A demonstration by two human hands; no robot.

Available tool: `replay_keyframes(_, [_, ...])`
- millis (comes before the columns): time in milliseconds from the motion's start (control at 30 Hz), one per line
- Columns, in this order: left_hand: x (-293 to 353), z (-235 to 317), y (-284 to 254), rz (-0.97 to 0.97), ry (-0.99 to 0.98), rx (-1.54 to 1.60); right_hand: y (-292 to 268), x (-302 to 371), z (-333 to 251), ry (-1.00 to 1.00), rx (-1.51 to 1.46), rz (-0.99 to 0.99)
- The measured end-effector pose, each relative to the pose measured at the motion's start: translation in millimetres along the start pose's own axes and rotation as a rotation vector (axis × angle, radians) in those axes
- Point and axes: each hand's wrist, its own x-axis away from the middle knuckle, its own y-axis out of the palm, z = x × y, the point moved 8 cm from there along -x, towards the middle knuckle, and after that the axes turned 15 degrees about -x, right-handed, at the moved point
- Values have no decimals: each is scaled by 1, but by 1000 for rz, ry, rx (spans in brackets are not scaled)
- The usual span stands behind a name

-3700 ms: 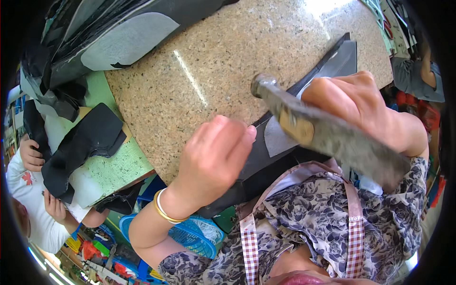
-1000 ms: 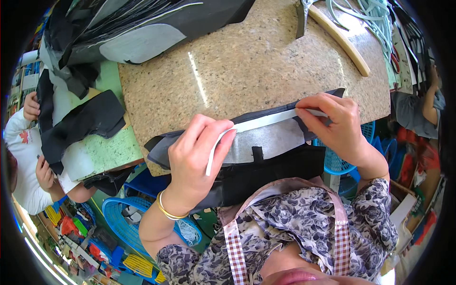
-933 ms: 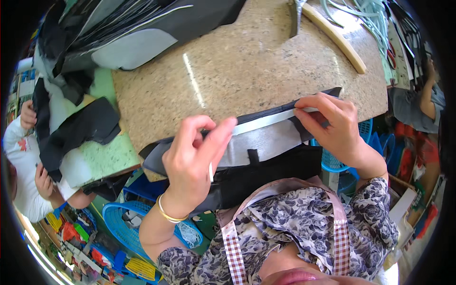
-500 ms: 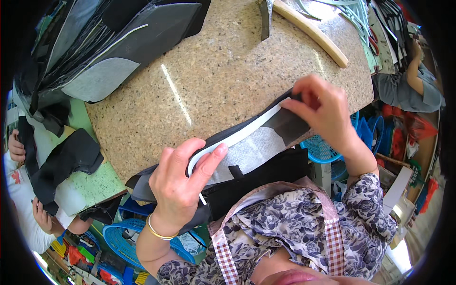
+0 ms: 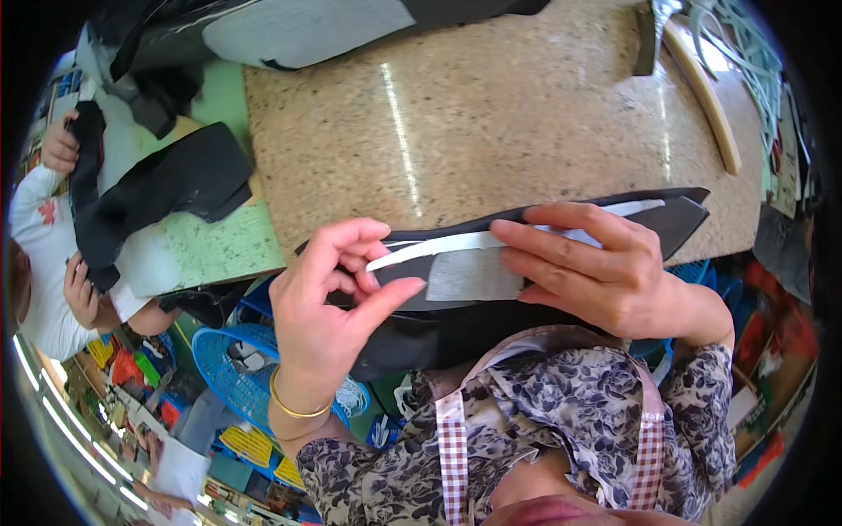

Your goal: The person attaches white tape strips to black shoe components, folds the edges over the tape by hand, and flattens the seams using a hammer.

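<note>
A long black material piece (image 5: 675,230) with a grey backing patch (image 5: 469,276) lies along the table's near edge, in front of my body. A narrow white strip (image 5: 443,246) runs along its upper edge. My left hand (image 5: 329,294) is at the strip's left end, fingers curled around the tip and thumb stretched along the piece. My right hand (image 5: 601,267) is closed over the piece right of the patch. Its fingers lie across the strip, and the thumb is mostly hidden beneath them. The strip shows again beyond the right hand.
The speckled table (image 5: 526,123) carries a pile of black and grey pieces (image 5: 307,31) at the far left. A hammer (image 5: 647,39), a curved wooden handle (image 5: 706,101) and pale cords (image 5: 745,61) lie far right. Another person's hand (image 5: 61,145) holds black material at left. A blue basket (image 5: 224,368) stands below.
The view has shifted, so the table things appear further right. My right hand has left the piece's right end and now covers its middle. My left hand has moved to the strip's end.
</note>
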Motion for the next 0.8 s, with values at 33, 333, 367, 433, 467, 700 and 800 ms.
replay_keyframes(33, [1, -9, -2, -3, -63, 111, 0, -1, -1, -10, -9, -1])
replay_keyframes(333, [-8, -2, -11, 33, 9, 71, 4, -7, -4, -3, -11, -78])
replay_keyframes(367, [-10, 4, -13, 71, 90, -98, 6, -7, -3, 2, 15, -90])
replay_keyframes(433, [-16, 7, -20, 127, 138, -318, 5, -7, -7, -1, 40, -102])
replay_keyframes(467, [-21, 1, -28, 146, 106, -367, 7, -8, -10, -1, 66, -150])
replay_keyframes(700, [11, 76, -12, 92, 659, -320, -16, -4, -6, 16, -60, -66])
replay_keyframes(800, [20, 103, -8, 348, 879, -540, -36, -25, -12, 34, 53, -116])
